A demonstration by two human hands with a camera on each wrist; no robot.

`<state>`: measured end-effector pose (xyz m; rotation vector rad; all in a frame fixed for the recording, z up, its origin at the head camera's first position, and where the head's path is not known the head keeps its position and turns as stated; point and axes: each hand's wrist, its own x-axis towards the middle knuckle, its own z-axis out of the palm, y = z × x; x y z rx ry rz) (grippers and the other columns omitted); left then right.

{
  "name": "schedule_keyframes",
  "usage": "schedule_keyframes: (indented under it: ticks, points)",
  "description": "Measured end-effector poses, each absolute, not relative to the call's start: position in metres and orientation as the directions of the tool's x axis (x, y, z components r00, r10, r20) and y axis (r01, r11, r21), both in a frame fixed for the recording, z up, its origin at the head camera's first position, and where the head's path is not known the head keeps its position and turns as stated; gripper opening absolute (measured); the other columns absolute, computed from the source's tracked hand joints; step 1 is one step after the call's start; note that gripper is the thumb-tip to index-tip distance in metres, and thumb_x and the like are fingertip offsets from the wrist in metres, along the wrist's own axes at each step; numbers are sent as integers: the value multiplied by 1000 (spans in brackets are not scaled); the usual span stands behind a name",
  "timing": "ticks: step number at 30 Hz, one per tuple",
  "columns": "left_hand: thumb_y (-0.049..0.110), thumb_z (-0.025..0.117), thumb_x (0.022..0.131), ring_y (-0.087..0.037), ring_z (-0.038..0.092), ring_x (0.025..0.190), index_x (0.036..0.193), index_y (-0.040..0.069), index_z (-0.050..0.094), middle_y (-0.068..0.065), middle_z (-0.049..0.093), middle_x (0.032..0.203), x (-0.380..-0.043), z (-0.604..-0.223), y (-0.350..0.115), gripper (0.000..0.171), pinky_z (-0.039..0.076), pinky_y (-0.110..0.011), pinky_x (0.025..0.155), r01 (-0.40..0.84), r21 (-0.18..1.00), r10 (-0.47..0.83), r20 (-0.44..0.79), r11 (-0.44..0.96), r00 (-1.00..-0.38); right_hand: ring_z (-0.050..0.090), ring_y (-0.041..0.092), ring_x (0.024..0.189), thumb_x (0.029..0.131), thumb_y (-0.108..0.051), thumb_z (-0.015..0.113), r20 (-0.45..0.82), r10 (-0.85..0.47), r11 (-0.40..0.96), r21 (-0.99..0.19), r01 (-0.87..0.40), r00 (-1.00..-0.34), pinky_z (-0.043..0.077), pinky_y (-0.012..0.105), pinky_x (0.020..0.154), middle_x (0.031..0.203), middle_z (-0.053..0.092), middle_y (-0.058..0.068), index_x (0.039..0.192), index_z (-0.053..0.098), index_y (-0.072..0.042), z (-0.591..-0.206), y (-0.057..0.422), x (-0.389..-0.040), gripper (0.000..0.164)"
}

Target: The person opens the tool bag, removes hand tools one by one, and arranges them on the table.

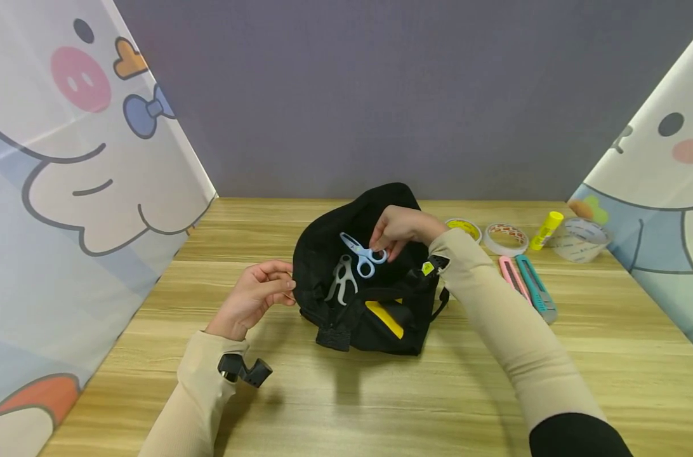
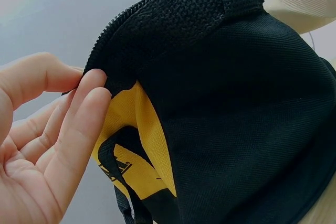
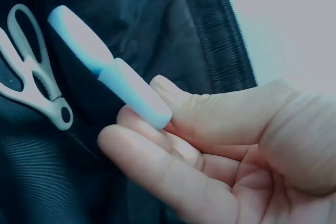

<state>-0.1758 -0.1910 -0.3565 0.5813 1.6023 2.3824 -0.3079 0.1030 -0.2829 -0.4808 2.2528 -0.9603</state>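
Note:
A black zippered bag [image 1: 319,244] with yellow parts sits open on the table. My left hand [image 1: 254,297] pinches its zippered rim at the left side, thumb against fingertips in the left wrist view. Over the bag's mouth, my right hand [image 1: 402,228] holds light blue scissors [image 1: 362,254] by one handle loop between thumb and fingers. Their handles [image 3: 81,40] appear edge-on in the right wrist view. Inside the bag lies a second pair of scissors [image 3: 37,90] with whitish handles; its blades are hard to make out against the dark lining.
Right of the bag are a yellow tape roll [image 1: 465,226], a white tape roll [image 1: 504,239], a yellow glue stick [image 1: 546,230] and a wide clear tape roll [image 1: 580,241]. Pink [image 1: 514,277] and teal [image 1: 536,289] utility knives lie nearer me. A grey partition [image 1: 346,95] stands behind.

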Motion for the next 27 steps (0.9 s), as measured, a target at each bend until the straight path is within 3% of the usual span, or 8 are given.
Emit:
schedule_keyframes:
  ticks: [20, 27]
  points:
    - [-16, 51, 91, -12, 68, 68, 101, 11, 72, -1, 68, 83, -175, -355, -190, 35, 61, -24, 64, 39, 932, 375, 183, -361, -909, 61, 13, 60, 93, 3, 65, -303, -614, 592, -788, -171, -729, 63, 32, 63, 73, 66, 5, 104, 70, 12, -265, 151, -287, 15]
    - [-16, 51, 90, -12, 68, 68, 101, 11, 72, -1, 69, 83, -175, -356, -190, 36, 61, -24, 63, 49, 933, 372, 190, -356, -909, 65, 16, 64, 93, 4, 65, -232, -597, 553, -813, -185, -768, 63, 33, 62, 75, 68, 8, 105, 68, 15, -258, 170, -276, 17]
